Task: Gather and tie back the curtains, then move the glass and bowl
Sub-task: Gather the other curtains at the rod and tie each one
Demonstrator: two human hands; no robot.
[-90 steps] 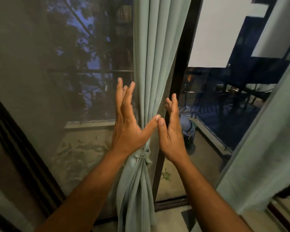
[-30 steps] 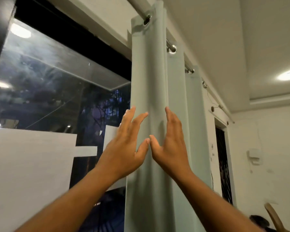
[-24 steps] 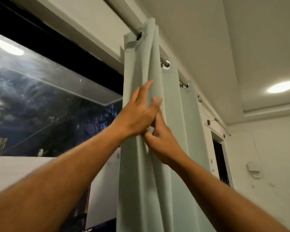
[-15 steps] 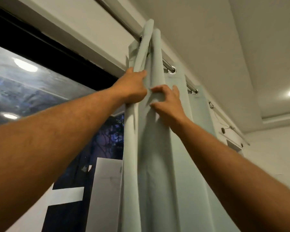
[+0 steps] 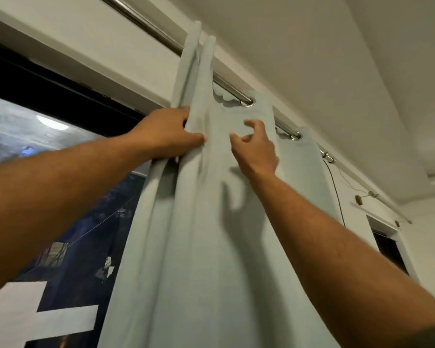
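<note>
Our left hand (image 5: 165, 136) grips a bunched fold of the curtain (image 5: 199, 234) just below the rod (image 5: 226, 82), thumb pressed across the front of the fabric. Our right hand (image 5: 255, 146) sits just right of it against the curtain, fingers (image 5: 253, 124) half-curled and spread, holding nothing we can make out. The curtain hangs by metal eyelets (image 5: 248, 102) from the rod, pleats gathered under the left hand. Left of the curtain we see dark window glass (image 5: 48, 172) reflecting a ceiling light (image 5: 52, 123).

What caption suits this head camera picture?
Left hand grips gathered curtain folds below the rod; right hand reaches in.
</note>
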